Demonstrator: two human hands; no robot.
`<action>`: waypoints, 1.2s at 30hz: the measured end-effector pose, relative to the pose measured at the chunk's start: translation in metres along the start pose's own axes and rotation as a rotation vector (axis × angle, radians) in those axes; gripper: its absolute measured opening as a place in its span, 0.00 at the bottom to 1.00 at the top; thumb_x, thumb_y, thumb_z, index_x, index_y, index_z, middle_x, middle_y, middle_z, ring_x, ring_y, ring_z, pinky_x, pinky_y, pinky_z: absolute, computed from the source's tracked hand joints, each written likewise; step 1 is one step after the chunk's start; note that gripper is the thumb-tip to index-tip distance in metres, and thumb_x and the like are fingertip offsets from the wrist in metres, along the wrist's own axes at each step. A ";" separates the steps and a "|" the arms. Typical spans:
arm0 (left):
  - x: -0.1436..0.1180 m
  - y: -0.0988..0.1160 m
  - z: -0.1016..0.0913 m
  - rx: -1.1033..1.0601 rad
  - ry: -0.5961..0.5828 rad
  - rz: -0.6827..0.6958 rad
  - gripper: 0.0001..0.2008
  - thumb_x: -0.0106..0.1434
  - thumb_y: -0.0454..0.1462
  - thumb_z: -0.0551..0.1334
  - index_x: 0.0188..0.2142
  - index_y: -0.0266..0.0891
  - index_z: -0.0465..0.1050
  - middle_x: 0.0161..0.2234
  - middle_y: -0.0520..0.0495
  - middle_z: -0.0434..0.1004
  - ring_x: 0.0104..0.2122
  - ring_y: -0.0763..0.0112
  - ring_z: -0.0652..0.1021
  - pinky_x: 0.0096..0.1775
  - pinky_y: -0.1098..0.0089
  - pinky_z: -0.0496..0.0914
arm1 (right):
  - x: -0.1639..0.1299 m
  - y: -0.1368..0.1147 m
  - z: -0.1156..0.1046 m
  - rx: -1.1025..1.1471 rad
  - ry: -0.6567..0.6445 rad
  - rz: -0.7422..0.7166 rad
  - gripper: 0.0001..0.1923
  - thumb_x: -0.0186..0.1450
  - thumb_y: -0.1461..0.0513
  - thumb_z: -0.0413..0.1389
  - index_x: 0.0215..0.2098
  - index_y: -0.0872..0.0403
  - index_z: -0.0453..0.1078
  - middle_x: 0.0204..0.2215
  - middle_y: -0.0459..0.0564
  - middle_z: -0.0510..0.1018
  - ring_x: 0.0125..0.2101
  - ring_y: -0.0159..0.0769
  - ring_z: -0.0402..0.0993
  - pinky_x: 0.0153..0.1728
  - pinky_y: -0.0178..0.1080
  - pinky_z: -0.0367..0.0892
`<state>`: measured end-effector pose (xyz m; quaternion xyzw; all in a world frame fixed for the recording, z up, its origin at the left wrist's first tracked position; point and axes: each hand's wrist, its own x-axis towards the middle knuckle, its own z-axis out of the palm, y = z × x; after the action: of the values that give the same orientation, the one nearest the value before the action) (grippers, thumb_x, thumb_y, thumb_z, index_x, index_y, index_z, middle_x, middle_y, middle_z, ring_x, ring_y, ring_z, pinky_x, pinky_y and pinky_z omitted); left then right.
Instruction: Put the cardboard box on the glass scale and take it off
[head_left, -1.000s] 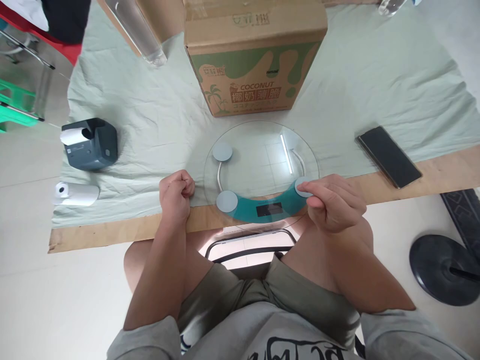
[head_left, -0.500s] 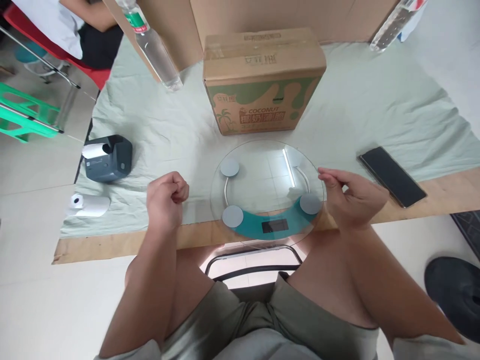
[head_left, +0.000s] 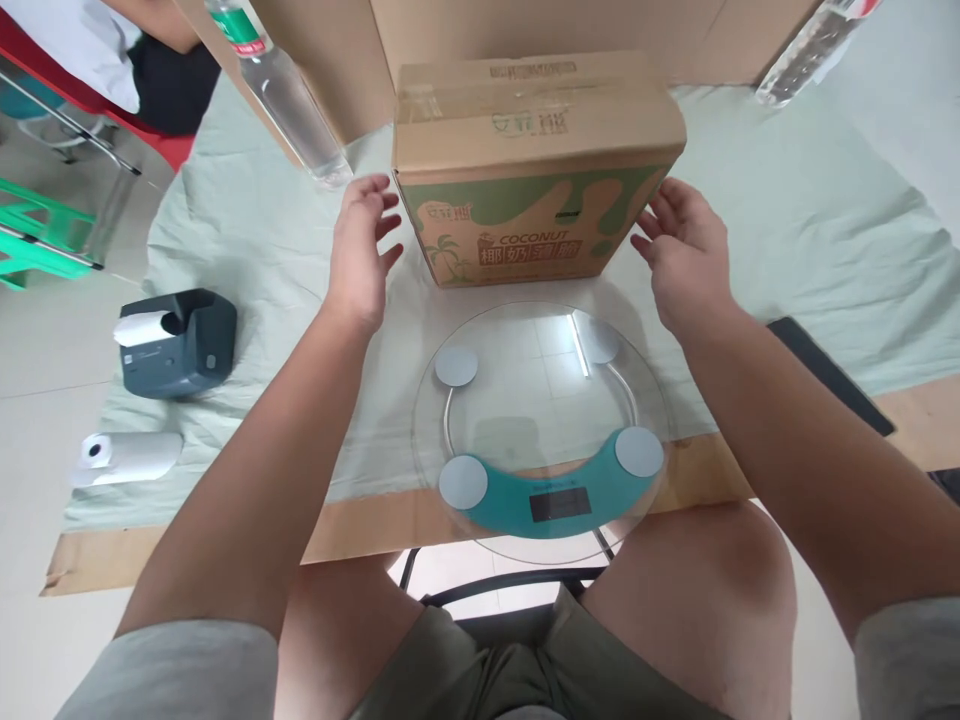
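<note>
Nearest me lies the round glass scale. Just beyond it stands the coconut carton; I see my left hand and right hand spread open flanking it, neither gripping.

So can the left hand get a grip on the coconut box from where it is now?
Probably yes: the left hand is open beside the cardboard box's left side, with nothing between them. The water bottle stands further left, out of the way.
</note>
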<state>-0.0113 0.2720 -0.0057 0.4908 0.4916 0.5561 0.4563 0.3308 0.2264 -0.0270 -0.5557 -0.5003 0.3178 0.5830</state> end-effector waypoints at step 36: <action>-0.259 0.077 -0.009 -0.063 -0.403 0.047 0.44 0.60 0.67 0.59 0.69 0.50 0.64 0.71 0.42 0.66 0.75 0.44 0.57 0.76 0.45 0.49 | -0.233 -0.105 -0.060 0.094 -0.167 -0.001 0.35 0.45 0.67 0.53 0.53 0.45 0.67 0.47 0.47 0.77 0.51 0.43 0.76 0.51 0.46 0.75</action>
<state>0.0045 0.0073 0.0455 0.5890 0.3612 0.4722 0.5474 0.2981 -0.0282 0.0283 -0.4994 -0.5317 0.3858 0.5649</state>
